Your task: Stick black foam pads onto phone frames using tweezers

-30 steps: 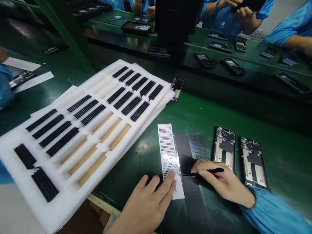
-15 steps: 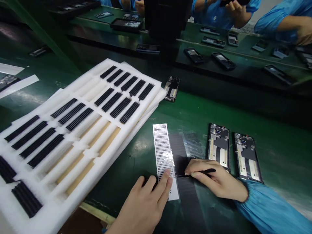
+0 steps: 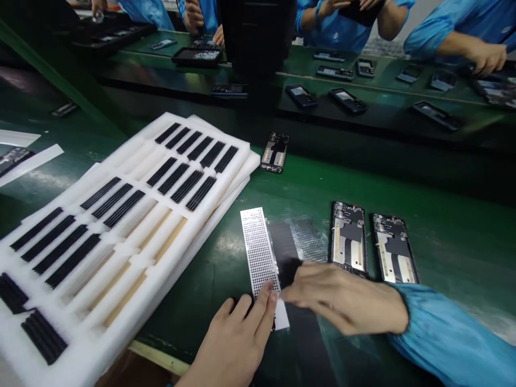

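Head view. Left hand [image 3: 236, 336] nearest: palm down, fingers a little apart, index and middle tips pressed on the lower part of a white strip [image 3: 258, 244]; thumb hidden. Right hand [image 3: 346, 298] comes in from the right, back up, fingers bunched, tips at the strip's right edge beside the left fingertips. Blurred there; cannot tell whether it pinches anything.

White strip lies flat on the green bench [image 3: 217, 269], running away from the left fingers; rows of small black dots, some sheen. Looks like thin film or paper: likely very light, flexible, apt to slide if not pinned, easily creased. Best pinned by fingertips near one end, lifted by a corner or plain margin.

Dark strip [image 3: 308, 344] just right of it, passing under the right hand. Clear sheet [image 3: 308, 239], also dotted, just beyond that hand. Two opened phones [image 3: 349, 239] side by side past the right wrist. Foam tray [image 3: 86, 328] left of the left hand, black pieces [image 3: 201, 192] in its slots. Another phone [image 3: 275, 152] well beyond both hands. Farthest: handsets [image 3: 301, 97] on a ledge, co-workers' blue sleeves [image 3: 439, 32].
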`<state>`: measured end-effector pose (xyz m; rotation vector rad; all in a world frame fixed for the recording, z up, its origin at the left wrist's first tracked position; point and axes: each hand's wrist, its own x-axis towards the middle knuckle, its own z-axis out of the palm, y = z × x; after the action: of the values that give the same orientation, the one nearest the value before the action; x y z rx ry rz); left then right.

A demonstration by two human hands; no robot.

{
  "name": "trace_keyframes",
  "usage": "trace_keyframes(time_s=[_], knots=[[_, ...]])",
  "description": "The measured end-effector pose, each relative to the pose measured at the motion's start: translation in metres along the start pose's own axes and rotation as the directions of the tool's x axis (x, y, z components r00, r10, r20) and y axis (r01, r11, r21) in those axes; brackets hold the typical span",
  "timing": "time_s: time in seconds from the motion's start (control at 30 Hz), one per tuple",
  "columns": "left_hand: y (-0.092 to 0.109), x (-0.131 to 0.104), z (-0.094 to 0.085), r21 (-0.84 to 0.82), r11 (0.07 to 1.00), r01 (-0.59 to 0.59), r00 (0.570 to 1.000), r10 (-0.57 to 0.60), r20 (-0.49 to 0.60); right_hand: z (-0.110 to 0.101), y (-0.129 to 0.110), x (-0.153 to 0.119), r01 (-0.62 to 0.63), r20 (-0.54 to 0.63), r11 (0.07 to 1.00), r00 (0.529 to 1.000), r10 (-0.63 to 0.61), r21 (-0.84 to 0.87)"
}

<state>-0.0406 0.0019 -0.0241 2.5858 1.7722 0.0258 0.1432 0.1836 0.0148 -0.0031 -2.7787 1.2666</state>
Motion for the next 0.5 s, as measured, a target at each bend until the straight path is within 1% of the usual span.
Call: trace_keyframes(time_s=[0.07,0.1,0.13,0.17,0.2,0.23,0.27,0.3,0.33,0.37,0.4,0.43,0.47,0.5], knots=[[-0.002,-0.001,0.0,-0.011,0.999,0.031,1.0,-0.031,0.001,0.003,-0.01,-0.009,0.139,-0.022,0.972,0.989,-0.146,-0.191],[-0.003,-0.001,-0.001,-0.028,0.999,0.043,0.999,-0.044,-0.023,0.0,-0.012,-0.015,0.191,-0.054,0.952,0.976,-0.21,-0.239],[-0.005,-0.001,-0.003,-0.066,0.996,0.056,0.996,-0.061,-0.071,-0.006,-0.01,-0.023,0.204,-0.122,0.947,0.963,-0.24,-0.248],[-0.007,0.0,-0.006,-0.14,0.987,0.077,0.986,-0.096,-0.133,-0.016,-0.004,-0.032,0.164,-0.237,0.962,0.947,-0.215,-0.218],[-0.009,0.002,-0.009,-0.249,0.961,0.117,0.968,-0.167,-0.189,-0.027,0.006,-0.041,0.077,-0.396,0.986,0.909,-0.129,-0.145],[-0.011,0.006,-0.013,-0.38,0.906,0.187,0.935,-0.284,-0.215,-0.04,0.019,-0.051,-0.035,-0.562,0.999,0.827,0.011,-0.03],[-0.011,0.012,-0.017,-0.508,0.813,0.284,0.885,-0.427,-0.188,-0.053,0.036,-0.06,-0.165,-0.723,0.98,0.663,0.192,0.109],[-0.011,0.019,-0.02,-0.611,0.691,0.386,0.822,-0.558,-0.113,-0.064,0.054,-0.068,-0.207,-0.813,0.941,0.476,0.335,0.266],[-0.01,0.028,-0.023,-0.676,0.567,0.47,0.762,-0.648,-0.014,-0.072,0.071,-0.075,-0.178,-0.821,0.903,0.377,0.429,0.39],[-0.009,0.039,-0.025,-0.713,0.474,0.517,0.724,-0.686,0.069,-0.078,0.088,-0.08,-0.15,-0.799,0.866,0.337,0.499,0.477],[-0.007,0.051,-0.026,-0.74,0.419,0.526,0.721,-0.681,0.127,-0.08,0.102,-0.084,-0.144,-0.772,0.835,0.325,0.547,0.531],[-0.006,0.064,-0.026,-0.761,0.401,0.511,0.748,-0.643,0.163,-0.08,0.113,-0.086,-0.148,-0.744,0.813,0.335,0.577,0.564],[-0.005,0.077,-0.026,-0.774,0.414,0.478,0.791,-0.586,0.176,-0.077,0.121,-0.086,-0.166,-0.725,0.799,0.345,0.596,0.578],[-0.005,0.089,-0.026,-0.778,0.457,0.431,0.842,-0.515,0.163,-0.074,0.126,-0.086,-0.188,-0.715,0.793,0.349,0.606,0.58]])
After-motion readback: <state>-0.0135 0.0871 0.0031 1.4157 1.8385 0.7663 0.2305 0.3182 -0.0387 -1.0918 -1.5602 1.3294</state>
